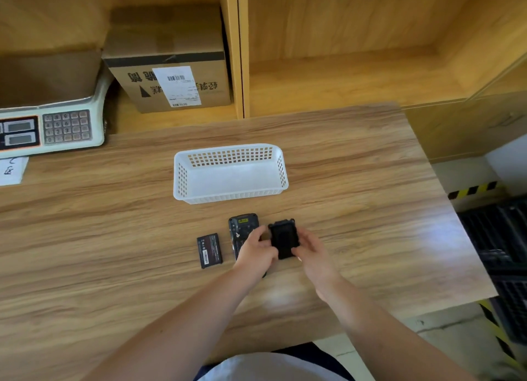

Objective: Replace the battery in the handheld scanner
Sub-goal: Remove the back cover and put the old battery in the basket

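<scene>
The black handheld scanner (242, 226) lies face down on the wooden table, its open back showing; my left hand (256, 252) covers its lower half. A black battery cover (283, 239) is held just right of the scanner, pinched between both hands, with my right hand (310, 249) gripping its right and lower edge. A flat black battery (209, 250) with a printed label lies on the table left of the scanner, apart from it and untouched.
A white perforated plastic basket (182, 178) stands behind the scanner. A weighing scale (57, 129) with a box on it sits at the far left, a paper slip (11, 171) beside it. A labelled cardboard box (171, 75) stands on the shelf. The table's edge runs along the right.
</scene>
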Demonstrator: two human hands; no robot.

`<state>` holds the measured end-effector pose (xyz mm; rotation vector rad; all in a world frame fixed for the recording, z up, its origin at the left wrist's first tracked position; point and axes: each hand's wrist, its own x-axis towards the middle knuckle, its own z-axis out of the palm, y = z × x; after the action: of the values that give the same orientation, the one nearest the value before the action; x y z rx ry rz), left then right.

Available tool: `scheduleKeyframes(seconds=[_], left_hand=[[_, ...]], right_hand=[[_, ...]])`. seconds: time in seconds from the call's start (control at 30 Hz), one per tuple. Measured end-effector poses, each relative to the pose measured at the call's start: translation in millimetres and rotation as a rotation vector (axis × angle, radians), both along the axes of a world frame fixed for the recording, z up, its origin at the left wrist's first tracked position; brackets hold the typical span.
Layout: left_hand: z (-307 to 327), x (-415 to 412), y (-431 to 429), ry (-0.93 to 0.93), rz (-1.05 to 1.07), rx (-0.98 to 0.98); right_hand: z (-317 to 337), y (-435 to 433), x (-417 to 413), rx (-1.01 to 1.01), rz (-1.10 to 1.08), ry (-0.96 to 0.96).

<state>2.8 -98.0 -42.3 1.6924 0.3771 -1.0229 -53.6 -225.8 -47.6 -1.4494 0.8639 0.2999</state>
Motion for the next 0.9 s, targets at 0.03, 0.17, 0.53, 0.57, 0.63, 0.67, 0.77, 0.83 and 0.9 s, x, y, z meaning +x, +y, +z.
scheduleKeyframes(seconds=[0.03, 0.17, 0.53, 0.57, 0.63, 0.67, 0.77, 0.83, 0.9], left_hand=[[-0.2, 0.4, -5.9, 0.005, 0.002, 0.012], [-9.0, 3.2, -25.2, 0.007, -0.033, 0.020], [-19.5, -0.7, -68.2, -0.015, -0.241, 0.194], [-20.8, -2.5, -70.4, 0.002, -0.248, 0.208], [-23.2, -5.7, -73.7, 0.024, -0.255, 0.212], [-23.8, -6.6, -75.0, 0.028, -0.262, 0.217], [-24.6, -8.5, -78.5, 0.028, -0.304, 0.254], [-25.0, -8.6, -80.1, 0.021, -0.345, 0.279], [-26.4, -7.8, -80.8, 0.019, -0.373, 0.292]], right_hand=[[0.7, -3.8, 0.8, -0.004, -0.005, 0.009], [-5.6, -18.5, 2.7, -0.038, -0.012, 0.070], [-18.5, -44.8, 0.4, -0.083, 0.032, 0.126], [-18.0, -45.9, -0.5, -0.089, 0.037, 0.130], [-17.8, -47.9, -1.8, -0.082, 0.040, 0.131], [-18.2, -48.7, -2.4, -0.080, 0.044, 0.132], [-19.1, -50.5, -1.4, -0.061, 0.037, 0.138], [-15.6, -51.7, 0.8, -0.048, 0.026, 0.148], [-13.6, -53.8, 2.6, -0.046, 0.037, 0.138]])
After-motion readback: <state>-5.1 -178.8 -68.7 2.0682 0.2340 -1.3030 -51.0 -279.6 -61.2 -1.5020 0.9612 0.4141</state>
